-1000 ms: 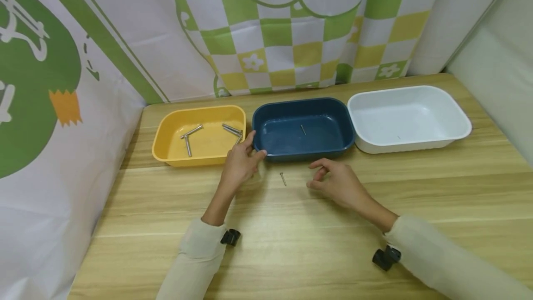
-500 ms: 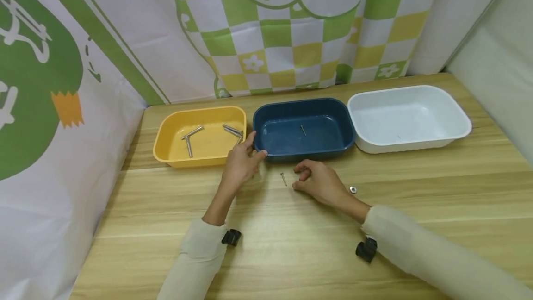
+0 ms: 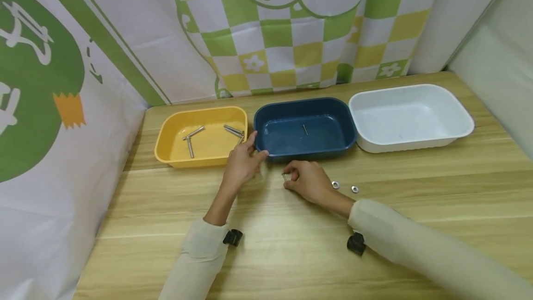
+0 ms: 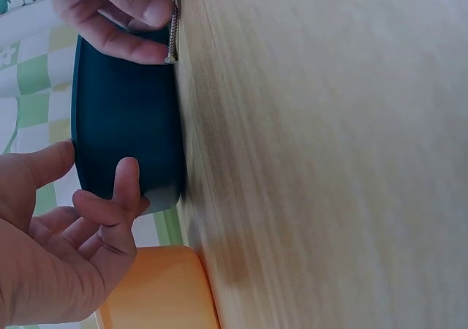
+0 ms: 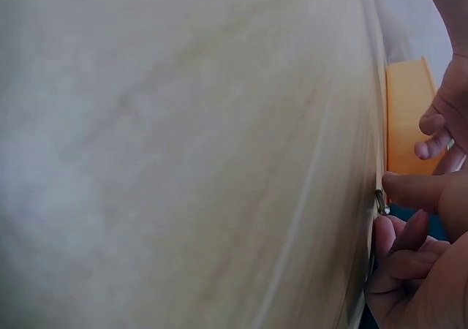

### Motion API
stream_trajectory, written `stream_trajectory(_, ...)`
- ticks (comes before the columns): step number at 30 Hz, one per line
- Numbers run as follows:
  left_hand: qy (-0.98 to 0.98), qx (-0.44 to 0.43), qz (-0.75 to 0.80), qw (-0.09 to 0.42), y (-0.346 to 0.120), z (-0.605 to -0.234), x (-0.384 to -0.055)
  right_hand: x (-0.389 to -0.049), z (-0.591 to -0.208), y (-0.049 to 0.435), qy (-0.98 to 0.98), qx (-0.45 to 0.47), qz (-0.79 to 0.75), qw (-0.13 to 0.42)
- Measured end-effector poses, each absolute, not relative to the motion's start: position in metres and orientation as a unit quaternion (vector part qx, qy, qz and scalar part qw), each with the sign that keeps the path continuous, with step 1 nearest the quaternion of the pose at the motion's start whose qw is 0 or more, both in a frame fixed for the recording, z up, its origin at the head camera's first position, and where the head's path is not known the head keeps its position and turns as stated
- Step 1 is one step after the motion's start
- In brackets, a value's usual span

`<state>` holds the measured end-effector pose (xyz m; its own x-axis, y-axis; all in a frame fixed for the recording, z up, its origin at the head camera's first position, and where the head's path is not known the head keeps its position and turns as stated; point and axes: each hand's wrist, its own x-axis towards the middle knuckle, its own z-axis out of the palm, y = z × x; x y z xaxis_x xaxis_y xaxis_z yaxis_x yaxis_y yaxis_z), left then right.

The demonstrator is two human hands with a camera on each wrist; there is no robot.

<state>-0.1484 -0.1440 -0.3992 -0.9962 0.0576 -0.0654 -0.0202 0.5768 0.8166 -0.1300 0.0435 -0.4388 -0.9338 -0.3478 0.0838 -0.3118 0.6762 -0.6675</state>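
With thumb and finger, my left hand holds the near-left corner of a dark blue plastic tray. One small screw lies inside that tray. In front of it, my right hand pinches another small screw at the tabletop. The left wrist view shows this threaded screw along the right hand's fingertips, head toward the index finger. Just right of the right hand, two metal nuts lie on the table. In the right wrist view, the right hand partly hides the screw.
A yellow tray holding several long bolts stands left of the blue one. To the right is a white tray with a tiny mark or piece inside. A patterned curtain hangs behind the wooden table.
My right hand has moved left to the screw and now pinches it. Two nuts, hidden earlier behind the right hand and wrist, have come into sight. The left hand stays at the blue tray.
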Motion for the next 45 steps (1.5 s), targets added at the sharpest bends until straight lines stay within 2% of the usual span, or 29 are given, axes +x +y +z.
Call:
stream_trajectory(20,0.885,0.011,0.464,0.037,-0.141,-0.398,-0.148,-0.127,-0.432,0.039,0.912,-0.217,-0.346,0.027)
stream_trajectory(34,0.886,0.010,0.462,0.032,-0.143,-0.400,-0.149,-0.133,-0.392,0.057,0.908,-0.214,-0.360,0.020)
stream_trajectory(45,0.882,0.012,0.470,0.042,-0.143,-0.402,-0.150,-0.155,-0.373,0.078,0.914,-0.209,-0.349,-0.015)
